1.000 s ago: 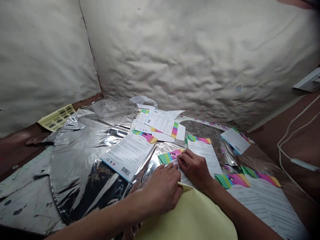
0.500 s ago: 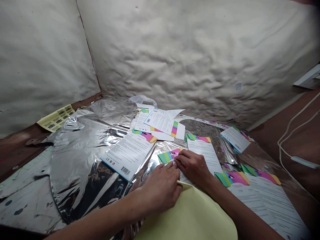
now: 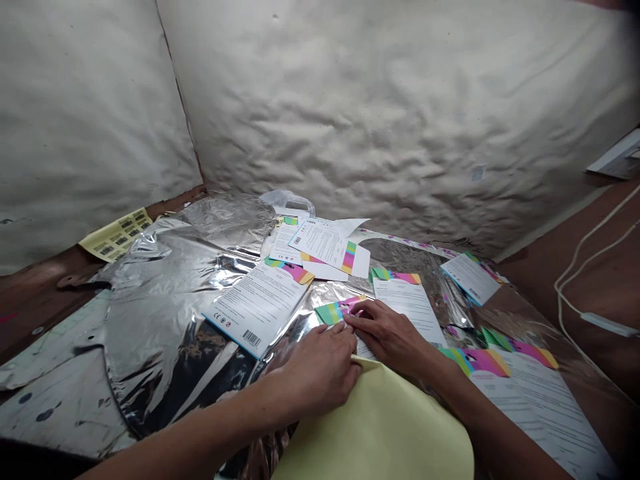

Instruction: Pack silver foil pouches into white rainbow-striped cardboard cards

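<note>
In the head view my left hand lies over a white printed packet with a green and pink flap. Its fingertips press on the packet, and the thumb side grips the edge of a pale yellow sheet, which hangs toward me. My right hand is at the same packet, just right of the left hand. Thumb and forefinger are pinched together by the flap; whatever sits between them is too small to make out. Both hands hide most of the packet's face.
Foil sheeting covers the table. Similar packets lie around: a large one at left, another behind my right hand, and overlapping ones at right. A loose pile lies behind. A yellow barcode label sheet rests against the wall.
My hands remain at the same packet. The right fingers have shifted slightly left and closer to the left fingertips. The packet at lower right appears moved a little right, beside my forearm.
</note>
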Demonstrator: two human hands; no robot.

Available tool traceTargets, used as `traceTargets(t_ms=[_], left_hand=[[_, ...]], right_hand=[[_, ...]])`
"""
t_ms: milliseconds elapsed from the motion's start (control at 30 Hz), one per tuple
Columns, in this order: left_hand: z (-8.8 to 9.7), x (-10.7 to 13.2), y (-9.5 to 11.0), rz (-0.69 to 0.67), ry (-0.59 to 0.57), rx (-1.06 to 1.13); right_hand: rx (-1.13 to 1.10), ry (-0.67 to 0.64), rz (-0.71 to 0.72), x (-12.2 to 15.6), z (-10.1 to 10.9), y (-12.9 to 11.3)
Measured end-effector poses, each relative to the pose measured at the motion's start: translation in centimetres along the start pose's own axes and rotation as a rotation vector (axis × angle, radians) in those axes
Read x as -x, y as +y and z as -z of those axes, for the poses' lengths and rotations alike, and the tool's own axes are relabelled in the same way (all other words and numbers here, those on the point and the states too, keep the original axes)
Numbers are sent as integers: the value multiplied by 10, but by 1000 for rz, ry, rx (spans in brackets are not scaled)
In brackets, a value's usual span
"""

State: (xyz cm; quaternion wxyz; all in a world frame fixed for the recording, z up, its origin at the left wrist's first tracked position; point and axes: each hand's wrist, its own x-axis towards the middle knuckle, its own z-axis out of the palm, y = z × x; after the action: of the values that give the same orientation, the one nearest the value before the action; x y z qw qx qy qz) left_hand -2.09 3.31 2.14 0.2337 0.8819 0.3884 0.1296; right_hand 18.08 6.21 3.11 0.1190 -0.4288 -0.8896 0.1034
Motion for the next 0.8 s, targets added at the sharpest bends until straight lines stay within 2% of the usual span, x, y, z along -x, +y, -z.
traceTargets(t_ms=[100,233,333,433,500,600,667,733,800], left_hand=[[9,-1,1,55,-1,73],[26,-1,2,202,19,298],[29,-2,-1,222,55,519],[24,-4,-6,218,58,733],[21,-5,-9,219,24,830],[23,-6,-11,171,14,748],[27,-6,-11,88,105,550],[31,-6,-10,-14,220,379],[32,-5,-7,-70,251,308]], right_hand=[[-289,-54,-73,-6,11,10],[-686,-135,-289,7,45,17],[-643,-184,-392,35,59,10],[-498,-141,-469,60,52,-1],[-492,-91,-504,68,42,-7],[-474,59,-525,70,31,-18],[-415,134,-485,68,28,-25],[-344,147,-435,65,27,-32],[-292,136,-405,62,25,-36]])
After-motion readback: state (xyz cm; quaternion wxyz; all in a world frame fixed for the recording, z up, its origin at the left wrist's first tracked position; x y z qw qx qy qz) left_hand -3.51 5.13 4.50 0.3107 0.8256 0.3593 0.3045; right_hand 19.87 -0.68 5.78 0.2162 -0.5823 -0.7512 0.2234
